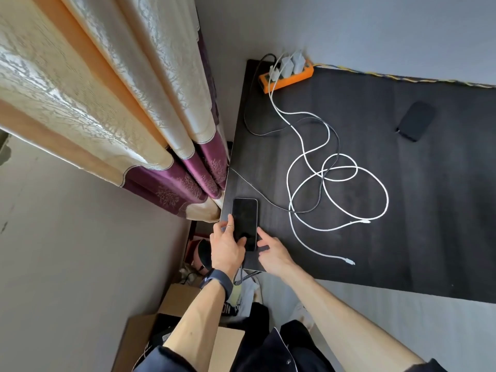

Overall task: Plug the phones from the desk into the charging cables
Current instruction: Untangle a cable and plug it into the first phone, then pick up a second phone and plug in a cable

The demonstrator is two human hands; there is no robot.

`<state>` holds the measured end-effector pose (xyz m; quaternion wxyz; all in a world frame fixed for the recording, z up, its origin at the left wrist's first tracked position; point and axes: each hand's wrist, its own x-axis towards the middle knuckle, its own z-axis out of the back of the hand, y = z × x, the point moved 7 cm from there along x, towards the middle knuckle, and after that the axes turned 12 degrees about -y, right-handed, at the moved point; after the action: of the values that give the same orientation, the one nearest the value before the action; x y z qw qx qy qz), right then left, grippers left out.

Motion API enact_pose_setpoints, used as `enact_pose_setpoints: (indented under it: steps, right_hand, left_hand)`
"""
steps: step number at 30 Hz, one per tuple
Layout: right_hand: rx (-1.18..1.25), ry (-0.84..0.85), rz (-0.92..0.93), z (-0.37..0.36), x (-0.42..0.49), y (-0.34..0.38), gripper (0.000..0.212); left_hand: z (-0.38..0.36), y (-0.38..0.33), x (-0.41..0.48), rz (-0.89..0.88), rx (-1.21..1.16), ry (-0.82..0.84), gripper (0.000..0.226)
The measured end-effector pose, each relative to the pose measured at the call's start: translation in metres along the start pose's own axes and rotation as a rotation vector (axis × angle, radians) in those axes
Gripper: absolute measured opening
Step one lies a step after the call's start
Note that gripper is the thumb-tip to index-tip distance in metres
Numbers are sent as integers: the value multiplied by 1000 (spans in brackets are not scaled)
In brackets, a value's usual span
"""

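Step in hand, as I read it: first phone (pixel 244 221) being handled at the lower-left corner of the dark surface (pixel 402 210), screen up, one long side right along the surface's left edge. Left hand (pixel 226 245) grips it w/ fingers (pixel 230 222) on the left side and thumb pressed on the screen's lower part. Right hand (pixel 271 253) sits just beside the phone's lower right corner, fingers loose and spread, grasping nothing. A dark braided cable (pixel 257 193) runs from the left edge across to mid-frame; another dark lead hangs below the surface under the left wrist. Can't tell whether it's plugged into the phone, since the bottom end is hidden by the hands.

Second phone (pixel 416 120) lies upper right, well apart, untouched. White cables (pixel 338 170) loop mid-surface from the orange power strip (pixel 285 76) at top centre; one free plug (pixel 350 261) lies right of the right hand, another (pixel 366 222) further up.

Next move prob. needs: a plug end lined up w/ the phone's port, phone steadied.

Room: phone sits at the corner, so a slip sends it off toward the boxes (pixel 174 299) below. Curtain (pixel 134 103) crowds the left; plenty of open surface to the right.
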<state>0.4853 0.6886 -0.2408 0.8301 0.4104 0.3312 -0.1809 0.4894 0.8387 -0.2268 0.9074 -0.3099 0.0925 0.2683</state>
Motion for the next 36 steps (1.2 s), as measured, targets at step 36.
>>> enact_pose_setpoints:
  steps: [36]
  right_hand:
    - [213, -520, 24, 354, -139, -227, 24]
  left_hand:
    - [-172, -244, -204, -445, 283, 350, 57]
